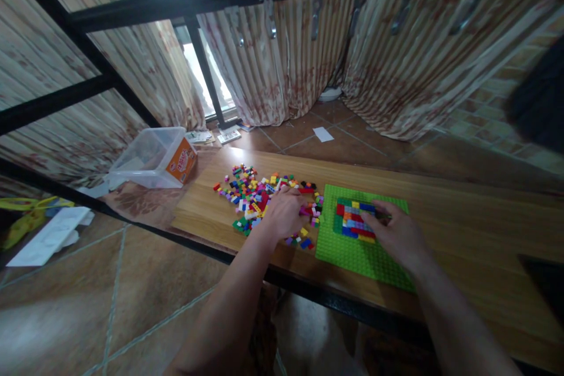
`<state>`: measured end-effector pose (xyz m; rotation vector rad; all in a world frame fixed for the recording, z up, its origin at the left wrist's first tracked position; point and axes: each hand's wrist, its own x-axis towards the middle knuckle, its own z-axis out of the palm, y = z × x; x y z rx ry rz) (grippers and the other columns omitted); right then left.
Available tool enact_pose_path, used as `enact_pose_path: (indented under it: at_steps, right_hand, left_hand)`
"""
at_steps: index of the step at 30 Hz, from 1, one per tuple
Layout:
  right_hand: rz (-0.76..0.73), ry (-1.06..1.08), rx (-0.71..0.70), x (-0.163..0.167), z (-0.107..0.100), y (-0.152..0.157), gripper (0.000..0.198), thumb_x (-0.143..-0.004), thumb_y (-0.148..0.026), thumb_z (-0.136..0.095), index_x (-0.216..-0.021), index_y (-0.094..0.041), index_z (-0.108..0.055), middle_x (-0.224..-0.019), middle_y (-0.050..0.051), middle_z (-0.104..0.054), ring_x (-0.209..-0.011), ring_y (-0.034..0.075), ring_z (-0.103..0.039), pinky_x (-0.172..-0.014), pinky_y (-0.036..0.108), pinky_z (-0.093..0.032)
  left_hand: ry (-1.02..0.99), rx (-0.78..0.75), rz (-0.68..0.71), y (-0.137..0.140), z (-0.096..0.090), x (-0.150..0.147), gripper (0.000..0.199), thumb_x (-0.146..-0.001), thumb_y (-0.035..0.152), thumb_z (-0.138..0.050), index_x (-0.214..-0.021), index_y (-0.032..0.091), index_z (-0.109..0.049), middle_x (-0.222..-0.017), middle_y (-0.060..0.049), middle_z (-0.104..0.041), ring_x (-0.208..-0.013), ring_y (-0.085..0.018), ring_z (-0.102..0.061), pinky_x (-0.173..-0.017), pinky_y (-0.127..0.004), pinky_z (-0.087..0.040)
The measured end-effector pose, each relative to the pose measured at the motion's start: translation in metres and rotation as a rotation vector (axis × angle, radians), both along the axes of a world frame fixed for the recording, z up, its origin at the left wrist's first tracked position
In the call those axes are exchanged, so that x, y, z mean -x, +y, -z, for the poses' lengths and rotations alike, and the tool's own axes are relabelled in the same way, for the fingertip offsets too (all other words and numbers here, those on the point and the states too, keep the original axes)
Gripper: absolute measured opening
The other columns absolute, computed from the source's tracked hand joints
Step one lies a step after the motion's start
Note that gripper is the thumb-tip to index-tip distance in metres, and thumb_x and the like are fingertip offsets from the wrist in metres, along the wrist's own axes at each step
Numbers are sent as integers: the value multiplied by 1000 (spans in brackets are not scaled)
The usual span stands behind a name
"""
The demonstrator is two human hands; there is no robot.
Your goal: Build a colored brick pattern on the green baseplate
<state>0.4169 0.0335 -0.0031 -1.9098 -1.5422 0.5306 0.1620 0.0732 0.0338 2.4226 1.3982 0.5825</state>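
Note:
My left hand (285, 212) reaches down into a loose pile of small toy building bricks (247, 191) in many colours. Its fingers are spread over the bricks, with the tips partly hidden among them. My right hand (399, 235) rests at the right side of a low block of joined bricks (352, 220) in red, blue, yellow, lilac and green rows. Thumb and forefinger stand apart at that side, touching or nearly touching it; the other fingers are hidden. The joined bricks sit on a bright green studded baseplate (330, 247).
The wooden tabletop (453, 229) has a dark-edged front. Beyond its left end stands a clear plastic bin (147, 158) with an orange label. A black metal frame (220, 0) with hanging clips crosses above. Curtains (282, 64) and a tiled floor (167, 282) surround it.

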Motion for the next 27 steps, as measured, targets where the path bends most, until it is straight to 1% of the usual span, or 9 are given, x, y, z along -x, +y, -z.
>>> enact_pose_path:
  at_steps: [3,7,12,16,21,27]
  right_hand:
    - [-7,-35,-7,1,-3,-1,48,-79,-50,-57,-114,-17,-64,-96,14,-69,-74,25,-65,-70,43,-52]
    - [-21,-25,-3,1,-5,-2,46,-80,-49,-57,-113,-18,-64,-98,13,-69,-73,23,-65,-72,43,-52]
    - [-4,11,9,0,-5,-1,46,-79,-49,-57,-112,-17,-64,-98,13,-69,-73,22,-65,-72,41,-51]
    - [1,25,25,0,-7,-1,47,-78,-49,-57,-113,-17,-64,-100,13,-69,-75,22,-65,-71,40,-51]
    - [-1,10,16,1,-10,-3,45,-78,-49,-57,-110,-17,-66,-95,12,-69,-75,24,-65,-74,42,-51]
    - [-9,32,39,1,-10,-2,49,-79,-49,-56,-114,-15,-64,-101,13,-68,-77,22,-64,-74,40,-50]
  left_hand:
    - [88,7,5,1,1,-2,5,-68,20,-67,-71,22,-69,-84,-5,-68,-87,-23,-60,-86,-38,-47]
    - [92,-1,-3,3,2,-1,1,-69,22,-66,-70,22,-67,-83,-4,-67,-86,-23,-60,-89,-38,-45]
    - [86,3,11,4,1,-2,8,-67,17,-64,-73,21,-66,-83,-5,-67,-85,-23,-60,-84,-36,-47]
    - [128,22,1,4,0,-5,15,-66,13,-61,-77,21,-67,-81,-5,-68,-83,-23,-61,-78,-33,-49]
    - [146,44,-18,5,-1,-6,23,-68,11,-55,-83,22,-69,-79,-4,-69,-80,-22,-63,-73,-31,-49]
    - [103,26,6,6,0,-4,20,-74,11,-51,-83,20,-67,-77,-4,-67,-76,-20,-62,-70,-28,-47]
